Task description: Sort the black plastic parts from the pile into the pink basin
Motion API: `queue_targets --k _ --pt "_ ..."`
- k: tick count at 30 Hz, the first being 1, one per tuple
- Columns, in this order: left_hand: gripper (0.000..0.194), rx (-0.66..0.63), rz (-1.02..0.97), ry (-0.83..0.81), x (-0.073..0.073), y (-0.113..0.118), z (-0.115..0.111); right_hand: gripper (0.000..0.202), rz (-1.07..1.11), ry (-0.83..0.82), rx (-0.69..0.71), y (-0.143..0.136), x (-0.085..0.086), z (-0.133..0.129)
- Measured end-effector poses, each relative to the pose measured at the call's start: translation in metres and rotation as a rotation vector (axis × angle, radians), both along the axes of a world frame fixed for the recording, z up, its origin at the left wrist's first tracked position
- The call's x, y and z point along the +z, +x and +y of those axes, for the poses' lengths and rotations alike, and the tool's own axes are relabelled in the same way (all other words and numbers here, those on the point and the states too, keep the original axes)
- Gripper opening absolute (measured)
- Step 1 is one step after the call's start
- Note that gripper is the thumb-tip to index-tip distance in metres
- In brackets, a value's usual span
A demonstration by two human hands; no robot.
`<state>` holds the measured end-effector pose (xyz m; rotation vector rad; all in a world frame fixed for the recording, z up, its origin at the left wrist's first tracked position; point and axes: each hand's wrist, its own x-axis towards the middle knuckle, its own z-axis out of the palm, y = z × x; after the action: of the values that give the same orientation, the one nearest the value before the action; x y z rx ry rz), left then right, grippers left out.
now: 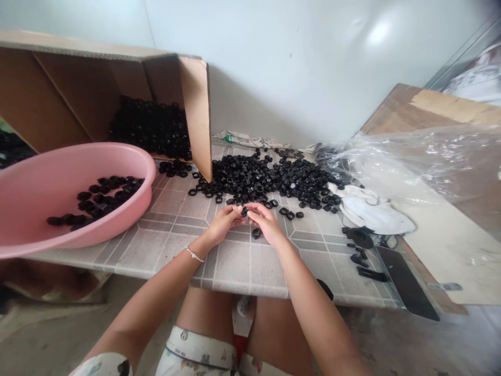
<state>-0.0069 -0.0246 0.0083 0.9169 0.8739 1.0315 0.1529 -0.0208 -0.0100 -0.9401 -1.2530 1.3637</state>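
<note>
My left hand (226, 221) and my right hand (265, 219) meet over the table, fingertips pinched on one small black plastic part (245, 211) between them. Just below the right fingers a black ring (255, 233) lies on the checked tablecloth (230, 266). Beyond my hands spreads a heap of small black parts (250, 177), some ring-shaped. To the left stands a pink basin (144, 196), with more black parts (102, 198) lying in it.
A cardboard box (195, 104) on its side holds a pile of black parts (152, 125). At right are white gloves or cloth (376, 211), a dark phone-like slab (409, 284), several black pieces (358, 256) and clear plastic wrap (422, 156).
</note>
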Motion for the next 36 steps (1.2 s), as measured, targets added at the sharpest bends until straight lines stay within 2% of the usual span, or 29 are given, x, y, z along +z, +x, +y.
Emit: queue_targets --k 6,9,13,17,19,21,24,27,29,31,34,36 --pt "0.05 -0.014 0.124 0.089 -0.0059 0.0023 0.0002 0.031 -0.17 0.043 -0.038 -0.0024 -0.0024 -0.0026" --pt "0.05 -0.053 0.195 0.148 -0.0059 0.0035 -0.0014 0.044 -0.281 0.046 -0.081 -0.006 -0.005 -0.0049" --pt "0.05 -0.122 0.135 0.119 -0.0051 0.0042 -0.0019 0.054 -0.316 -0.001 -0.144 -0.0066 -0.0072 -0.0047" --pt "0.05 -0.023 0.086 0.082 -0.0074 0.0032 0.0009 0.039 -0.227 0.077 -0.033 -0.003 -0.0044 -0.0037" --pt "0.049 -0.034 0.069 0.064 -0.0083 0.0024 0.0016 0.033 -0.24 0.115 0.007 -0.003 -0.0032 -0.0047" --pt "0.048 -0.06 0.076 0.072 -0.0075 0.0019 0.001 0.028 -0.282 0.146 -0.015 -0.0047 -0.0031 -0.0064" --pt "0.043 -0.083 0.155 0.176 -0.0036 0.0016 -0.0015 0.03 -0.329 0.152 -0.059 -0.0076 -0.0038 -0.0082" --pt "0.038 -0.081 0.238 0.348 -0.0001 0.0019 -0.0034 0.039 -0.279 0.074 -0.053 -0.008 -0.0031 -0.0081" --pt "0.047 -0.062 0.235 0.408 -0.0001 0.0022 -0.0033 0.04 -0.24 0.053 -0.069 -0.0071 -0.0022 -0.0074" --pt "0.06 -0.028 0.201 0.363 -0.0019 0.0022 -0.0022 0.037 -0.253 0.1 -0.114 -0.0057 -0.0018 -0.0066" --pt "0.057 -0.047 0.201 0.198 -0.0051 0.0008 0.0 0.029 -0.322 0.216 -0.158 -0.0044 -0.0023 -0.0064" --pt "0.056 -0.102 0.255 0.169 -0.0058 -0.0007 0.0009 0.026 -0.359 0.274 -0.137 -0.0043 -0.0026 -0.007"
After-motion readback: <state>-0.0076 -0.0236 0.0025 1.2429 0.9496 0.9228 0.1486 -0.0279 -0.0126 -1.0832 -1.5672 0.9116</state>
